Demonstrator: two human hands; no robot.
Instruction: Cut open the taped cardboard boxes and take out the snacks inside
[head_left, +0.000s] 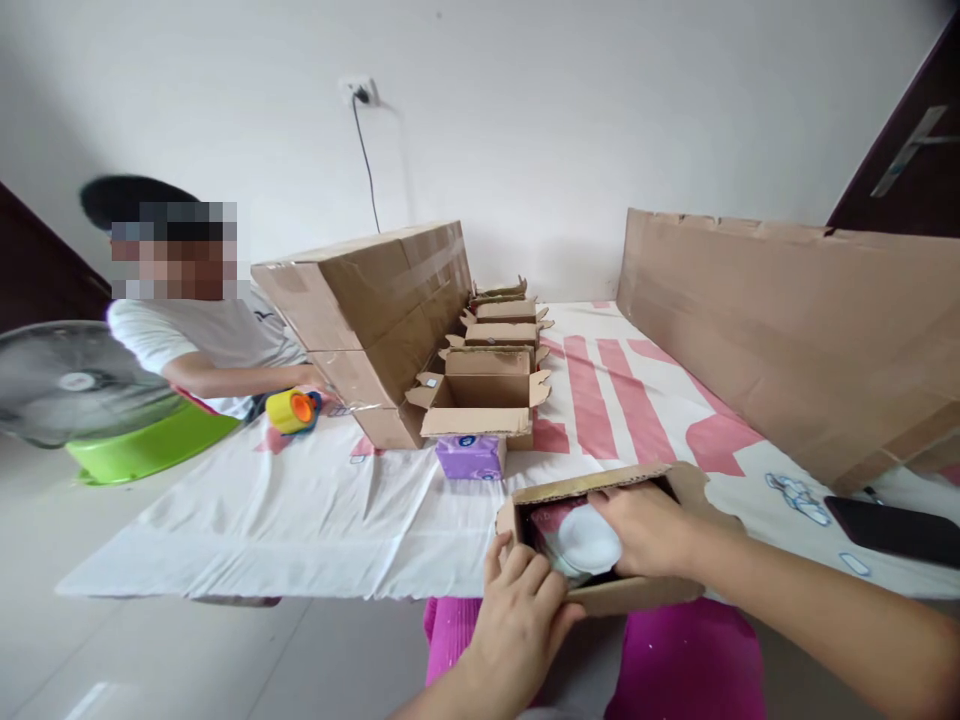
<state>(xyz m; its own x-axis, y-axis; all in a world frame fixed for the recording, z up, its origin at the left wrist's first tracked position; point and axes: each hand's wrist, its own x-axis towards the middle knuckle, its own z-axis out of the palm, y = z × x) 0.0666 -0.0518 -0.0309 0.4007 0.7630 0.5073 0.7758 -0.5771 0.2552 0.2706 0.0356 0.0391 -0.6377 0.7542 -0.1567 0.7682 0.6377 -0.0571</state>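
A small open cardboard box [600, 485] rests at the near edge of the cloth-covered surface [315, 520]. My left hand [517, 610] grips its near left wall, fingers curled over the rim. My right hand [645, 525] reaches into the box and presses on a white round item [589, 540] lying on a packet inside. Its fingers are bent around that item. A purple tissue pack [471, 456] lies just beyond the box.
A row of open small cartons [487, 390] runs back beside a large taped carton [367, 310]. Another big carton [795, 330] stands at right, a black phone [896, 528] near it. A person sits at left with a tape dispenser [294, 410], a fan [67, 380] nearby.
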